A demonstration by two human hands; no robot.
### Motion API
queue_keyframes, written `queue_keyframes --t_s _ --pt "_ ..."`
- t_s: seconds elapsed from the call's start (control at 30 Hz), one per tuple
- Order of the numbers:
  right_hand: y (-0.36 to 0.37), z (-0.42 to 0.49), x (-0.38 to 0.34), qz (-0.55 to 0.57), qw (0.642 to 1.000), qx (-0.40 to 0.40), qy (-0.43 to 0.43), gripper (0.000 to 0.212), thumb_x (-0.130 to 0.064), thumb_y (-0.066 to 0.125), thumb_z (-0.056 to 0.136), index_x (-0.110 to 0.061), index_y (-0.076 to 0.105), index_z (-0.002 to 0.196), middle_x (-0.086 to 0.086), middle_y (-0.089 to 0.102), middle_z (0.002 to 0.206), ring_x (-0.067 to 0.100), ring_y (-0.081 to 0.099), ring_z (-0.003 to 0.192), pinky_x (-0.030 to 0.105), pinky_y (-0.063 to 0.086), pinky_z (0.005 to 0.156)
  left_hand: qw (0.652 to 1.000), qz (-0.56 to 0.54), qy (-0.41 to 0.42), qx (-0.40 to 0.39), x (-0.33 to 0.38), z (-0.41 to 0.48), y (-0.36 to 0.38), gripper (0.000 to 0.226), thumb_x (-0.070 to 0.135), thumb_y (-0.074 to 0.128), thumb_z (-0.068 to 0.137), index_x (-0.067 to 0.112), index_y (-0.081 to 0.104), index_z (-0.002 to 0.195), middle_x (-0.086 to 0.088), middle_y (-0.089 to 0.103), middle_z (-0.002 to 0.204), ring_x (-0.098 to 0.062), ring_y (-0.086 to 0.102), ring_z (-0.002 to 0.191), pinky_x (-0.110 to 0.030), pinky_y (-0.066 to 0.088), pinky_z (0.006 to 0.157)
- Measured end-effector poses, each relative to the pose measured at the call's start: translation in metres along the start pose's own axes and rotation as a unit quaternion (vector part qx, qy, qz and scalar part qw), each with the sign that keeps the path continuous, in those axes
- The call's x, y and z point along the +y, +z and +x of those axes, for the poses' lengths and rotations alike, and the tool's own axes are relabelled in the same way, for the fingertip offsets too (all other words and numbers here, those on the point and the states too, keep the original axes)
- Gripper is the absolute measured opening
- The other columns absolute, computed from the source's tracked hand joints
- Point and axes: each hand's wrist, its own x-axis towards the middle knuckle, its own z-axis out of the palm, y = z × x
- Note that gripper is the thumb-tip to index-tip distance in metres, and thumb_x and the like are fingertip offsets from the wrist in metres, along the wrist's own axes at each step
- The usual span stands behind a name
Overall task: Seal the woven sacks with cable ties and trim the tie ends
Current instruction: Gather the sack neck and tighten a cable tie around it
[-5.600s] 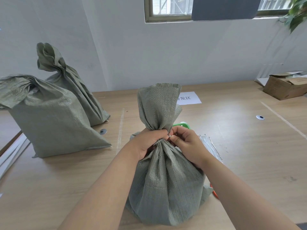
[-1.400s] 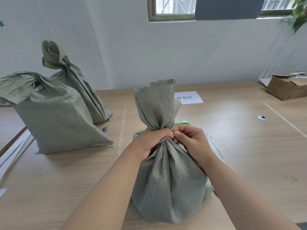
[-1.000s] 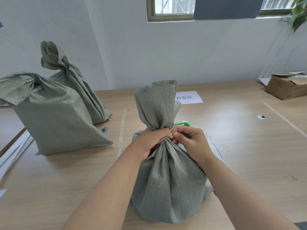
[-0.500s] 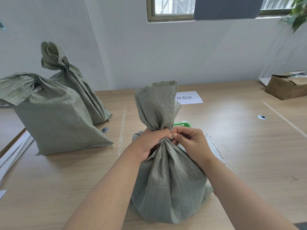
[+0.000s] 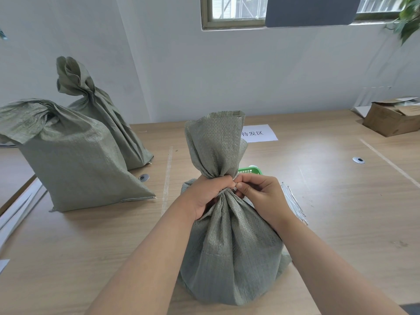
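So that its neck cannot spread, the sack [image 5: 227, 242] — on the desk [image 5: 341, 201] beneath the hands — is gripped by the left hand [image 5: 204, 196]; the tie [image 5: 223, 190] is pinched by the right hand [image 5: 259, 196].

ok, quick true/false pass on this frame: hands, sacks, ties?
1. The left hand grips the neck of the centre sack. True.
2. The right hand lies flat on the table. False: it pinches the cable tie at the sack's neck.
3. The green basket stands in front of the centre sack. False: it peeks out from behind it.
4. Loose ties lie on the table to the right of the centre sack. True.
5. A front sack and a rear sack stand to its left. True.
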Motion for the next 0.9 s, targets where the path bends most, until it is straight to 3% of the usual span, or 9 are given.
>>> queue_keyframes --t_s 0.23,0.47,0.6,0.7,0.77,0.9 --pt "-0.004 -0.001 -0.003 -0.044 0.999 -0.015 -0.009 0.024 0.010 0.066 0.089 -0.013 0.076 0.088 -0.003 0.072 0.075 0.013 0.064 0.068 0.023 0.053 0.071 1.000 -0.018 -0.007 -0.014 -0.004 -0.001 -0.009 0.025 0.007 0.072 0.072 0.005 0.074 0.096 -0.015 0.074 0.093 -0.025 0.071 0.088 -0.039 0.056 0.085" --pt "-0.015 0.006 -0.016 -0.026 0.998 -0.032 0.052 0.005 0.007 0.071 0.085 0.003 0.073 0.085 0.014 0.069 0.071 0.019 0.062 0.067 0.030 0.055 0.068 1.000 -0.015 0.003 -0.023 -0.006 -0.003 -0.011 0.032 0.008 0.079 0.080 0.001 0.072 0.110 -0.017 0.075 0.109 -0.028 0.071 0.105 -0.041 0.054 0.098" --pt "-0.019 0.007 -0.026 -0.062 0.991 -0.087 0.079 0.005 0.005 0.068 0.088 0.006 0.069 0.083 0.010 0.063 0.067 0.018 0.058 0.064 0.028 0.051 0.066 0.999 -0.019 0.006 -0.025 -0.005 -0.004 -0.010 0.028 0.008 0.079 0.080 0.001 0.073 0.107 -0.017 0.075 0.107 -0.027 0.071 0.102 -0.039 0.055 0.095" --pt "-0.021 0.007 -0.032 -0.090 0.985 -0.120 0.083 0.009 0.006 0.063 0.089 0.009 0.064 0.081 0.010 0.056 0.067 0.017 0.053 0.062 0.022 0.047 0.062 0.998 0.013 0.023 -0.057 -0.004 -0.004 -0.011 0.013 0.012 0.081 0.073 0.012 0.073 0.084 -0.008 0.072 0.093 -0.023 0.067 0.095 -0.034 0.052 0.094" --pt "-0.020 0.007 -0.034 -0.098 0.983 -0.127 0.088 0.012 0.004 0.063 0.090 0.007 0.062 0.078 0.008 0.055 0.067 0.016 0.053 0.062 0.021 0.046 0.062 0.995 0.033 0.041 -0.087 -0.004 -0.003 -0.012 0.023 0.009 0.083 0.070 0.016 0.061 0.070 -0.004 0.064 0.091 -0.021 0.061 0.095 -0.035 0.048 0.096" --pt "-0.019 0.003 -0.034 -0.066 0.984 -0.128 0.103 0.019 -0.001 0.062 0.090 -0.008 0.066 0.073 0.001 0.058 0.067 0.017 0.052 0.063 0.024 0.047 0.062 0.996 0.020 0.048 -0.077 -0.008 0.000 -0.010 0.031 0.001 0.078 0.068 0.015 0.051 0.067 -0.001 0.063 0.089 -0.022 0.061 0.092 -0.034 0.050 0.092"
